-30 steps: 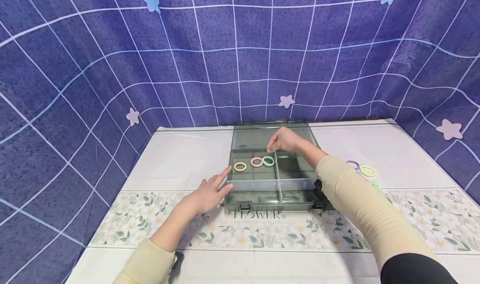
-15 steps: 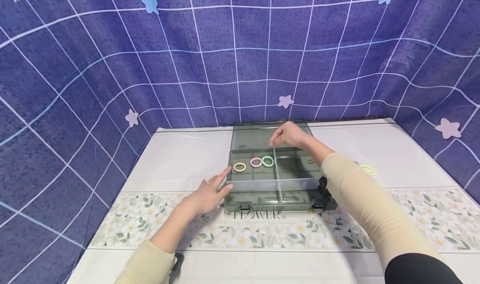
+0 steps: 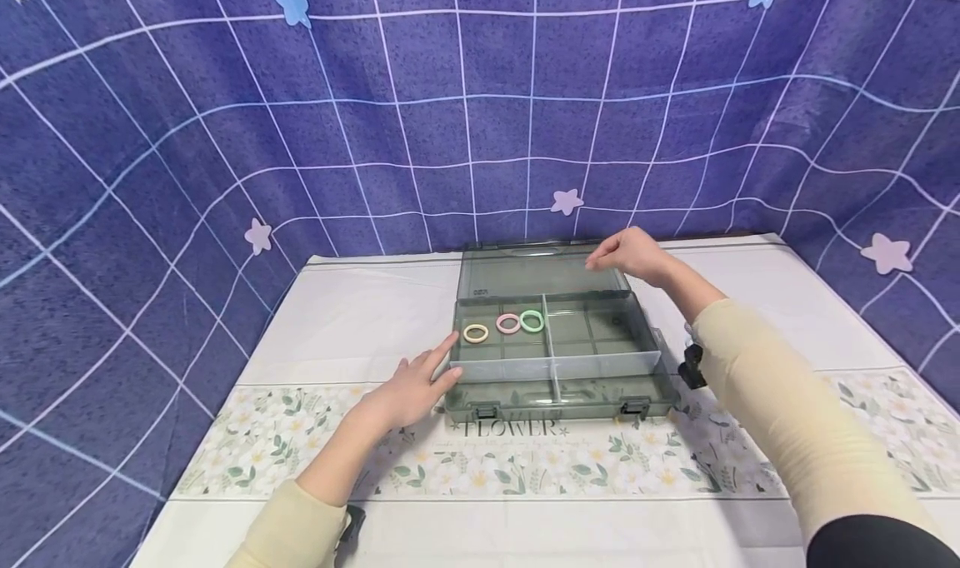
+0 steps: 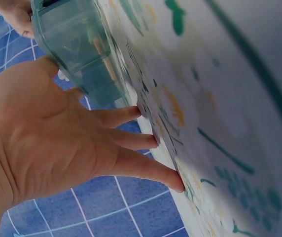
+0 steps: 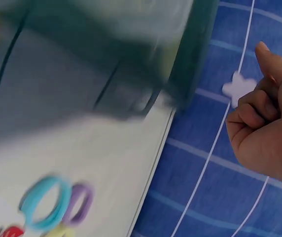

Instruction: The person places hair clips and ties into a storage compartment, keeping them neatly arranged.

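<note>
A grey see-through box (image 3: 600,335) lies with its lid (image 3: 525,272) laid back. Its left compartment has a yellow ring (image 3: 476,333), a pink ring (image 3: 507,324) and a mint green ring (image 3: 532,321), the last two side by side. My left hand (image 3: 408,391) rests against the box's left side, fingers spread; in the left wrist view that hand (image 4: 57,133) has fingertips on the cloth. My right hand (image 3: 637,256) is above the lid's right side. In the right wrist view this hand (image 5: 269,113) has several fingers curled, with nothing visible in them.
In the right wrist view, a blue ring (image 5: 46,202), a purple ring (image 5: 80,203) and a red item (image 5: 12,231) lie on the white cloth (image 5: 111,153). A blue gridded curtain (image 3: 495,127) hangs behind the table. My right forearm crosses beside the box.
My right hand has moved right and up, away from the box's divider toward the lid's right corner, uncovering the right compartment. My left hand stays in place, and the three rings have not visibly moved.
</note>
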`<state>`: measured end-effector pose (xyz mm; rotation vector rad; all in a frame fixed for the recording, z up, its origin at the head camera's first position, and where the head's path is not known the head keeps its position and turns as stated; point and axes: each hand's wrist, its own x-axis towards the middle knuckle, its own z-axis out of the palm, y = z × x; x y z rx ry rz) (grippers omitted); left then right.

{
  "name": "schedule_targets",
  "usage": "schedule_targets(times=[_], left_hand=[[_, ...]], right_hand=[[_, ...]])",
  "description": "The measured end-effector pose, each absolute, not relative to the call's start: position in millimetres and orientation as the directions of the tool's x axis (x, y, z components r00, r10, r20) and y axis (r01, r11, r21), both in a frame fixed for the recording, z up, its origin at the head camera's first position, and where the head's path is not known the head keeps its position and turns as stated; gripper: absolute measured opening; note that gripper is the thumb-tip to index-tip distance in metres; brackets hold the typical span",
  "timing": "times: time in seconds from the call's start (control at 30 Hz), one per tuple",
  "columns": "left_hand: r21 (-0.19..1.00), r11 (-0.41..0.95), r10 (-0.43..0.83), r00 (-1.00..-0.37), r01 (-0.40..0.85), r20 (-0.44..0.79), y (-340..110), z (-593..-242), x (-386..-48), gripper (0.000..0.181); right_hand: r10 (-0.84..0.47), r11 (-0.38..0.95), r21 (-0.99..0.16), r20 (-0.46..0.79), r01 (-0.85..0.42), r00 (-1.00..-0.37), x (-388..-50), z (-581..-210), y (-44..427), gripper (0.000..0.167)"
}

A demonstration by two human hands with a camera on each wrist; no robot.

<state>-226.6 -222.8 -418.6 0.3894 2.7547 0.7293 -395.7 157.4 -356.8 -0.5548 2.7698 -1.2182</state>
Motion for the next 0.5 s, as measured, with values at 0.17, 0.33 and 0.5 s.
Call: schedule_targets(times=[0.17, 0.33, 0.5], left_hand=[[0.519, 0.834, 0.324, -0.928, 0.186, -0.187, -222.9, -418.7, -226.0, 0.067], [0.514, 0.837, 0.325, -0.927, 0.189, -0.188, -222.3, -417.8, -225.9, 0.067], [0.508, 0.841, 0.323, -0.927, 0.189, -0.189, -222.2, -416.9, -226.2, 0.067]], right_hand=[[-0.288, 0.627, -0.746, 0.044, -0.223, -0.957, -393.0, -363.4, 196.1, 0.023], [-0.278, 0.629, -0.761, -0.029, -0.159, -0.960, -389.6, -377.5, 237.1, 0.031], [-0.257, 0.664, -0.736, -0.060, -0.131, -0.964, -381.1, -390.3, 268.4, 0.032]])
